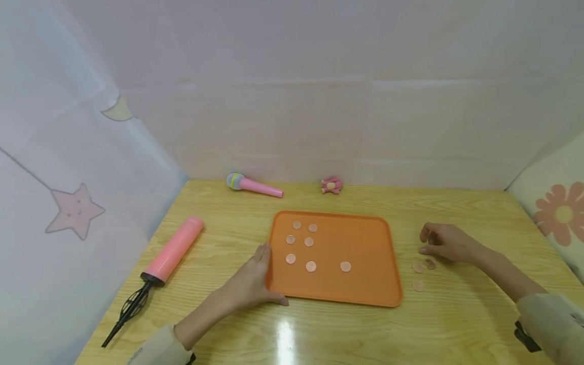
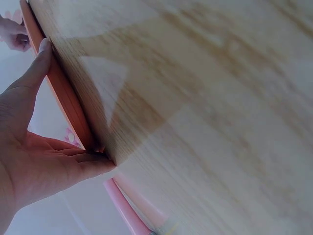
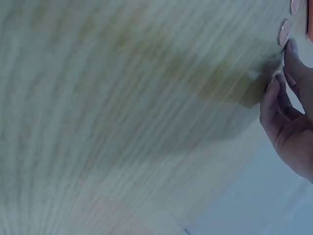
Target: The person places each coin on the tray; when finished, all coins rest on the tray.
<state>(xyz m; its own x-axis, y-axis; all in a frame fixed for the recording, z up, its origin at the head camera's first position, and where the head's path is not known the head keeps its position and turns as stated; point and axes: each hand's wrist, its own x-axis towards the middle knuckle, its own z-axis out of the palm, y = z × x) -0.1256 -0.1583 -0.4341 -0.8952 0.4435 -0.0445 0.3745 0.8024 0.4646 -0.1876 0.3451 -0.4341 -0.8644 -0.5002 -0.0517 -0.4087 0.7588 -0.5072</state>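
An orange tray lies on the wooden table with several copper-coloured coins in it, mostly toward its left side. My left hand spans the tray's near left corner, its fairly straight fingers along the left edge and the thumb at the front edge. In the left wrist view, thumb and fingers touch the tray's outer side. To the right of the tray, my right hand hovers low beside three loose coins. Its fingers are loosely bent, with a gap to the thumb and no coin visible between them.
A pink toy microphone and a small pink figurine lie along the back of the table. On the left is a pink balloon pump with a black nozzle end. Pale printed cloth walls in the back and sides.
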